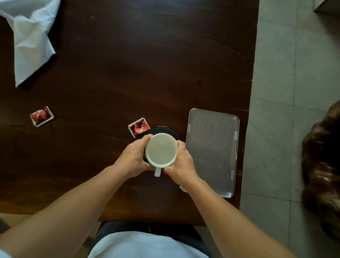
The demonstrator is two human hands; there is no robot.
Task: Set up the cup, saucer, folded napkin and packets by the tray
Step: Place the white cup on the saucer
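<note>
**Both hands cup the mug over the saucer, just left of the tray**

The white mug point(161, 150) sits between the person's two hands, its handle pointing back toward the body. The left hand point(133, 158) curls around the mug's left wall and the right hand point(181, 163) around its right wall, fingers closed against the sides. Beneath the mug lies the dark saucer point(165, 131), only its far rim showing past the mug; whether the mug rests on it or is held just above it cannot be told.

Just right of the saucer stands the striped rectangular tray point(211, 152), its long side running parallel to the right edge of the dark wooden table point(119, 60) and close to that edge. The right wrist covers the tray's near left corner.

One red packet point(139, 127) lies tilted at the saucer's far left rim, touching or nearly so. A second red packet point(41, 116) lies well apart to the left, with bare tabletop between the two. The white napkin point(30, 23) lies loose and crumpled, not folded, at the far left corner region, reaching the frame's left border.

A wide stretch of bare wood opens beyond the mug and tray to the far side. Pale tiled floor point(279, 77) runs along the table's right edge.
</note>
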